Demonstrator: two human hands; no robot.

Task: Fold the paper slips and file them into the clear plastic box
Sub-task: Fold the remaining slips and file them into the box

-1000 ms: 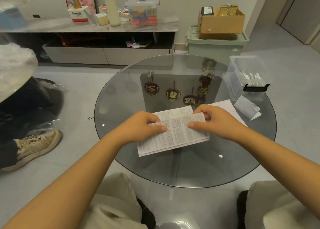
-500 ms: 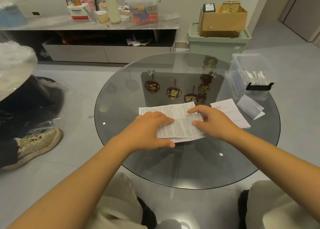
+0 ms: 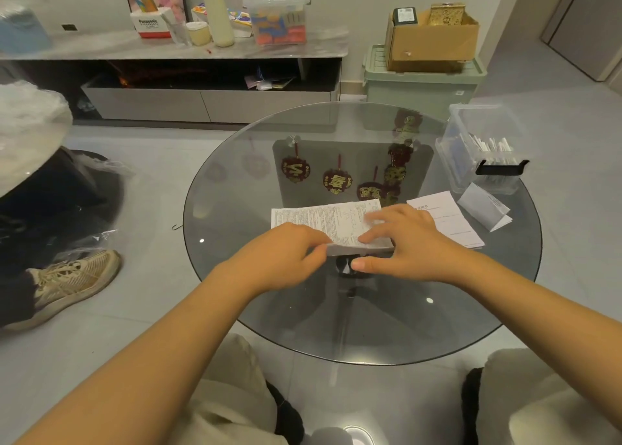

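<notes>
Grip, left hand (image 3: 286, 252): fingers curled onto the near left edge of the printed paper slip (image 3: 323, 220), pinching it at the fold; knuckles up, fingertips hidden, so the tightness of the pinch cannot be told.
Printed paper slip: lies flat on the glass round table (image 3: 235, 276) between the two hands. A second ago it was held open and raised at a slant; now its near part is doubled under and a thick folded edge shows toward the person.
Grip, right hand (image 3: 400, 239): spread and flat, palm pressing on the slip's right half, thumb out along the near edge; it grasps nothing.
Meaning: first fold judged made and being creased; filing not yet begun.
Unfolded sheet (image 3: 447, 219): flat just right of that hand, awaiting folding.
Folded slip (image 3: 484, 205): tented, beside the box.
Clear plastic box (image 3: 478, 148): far right of the table, open, white slips standing inside, well apart from the hands.
</notes>
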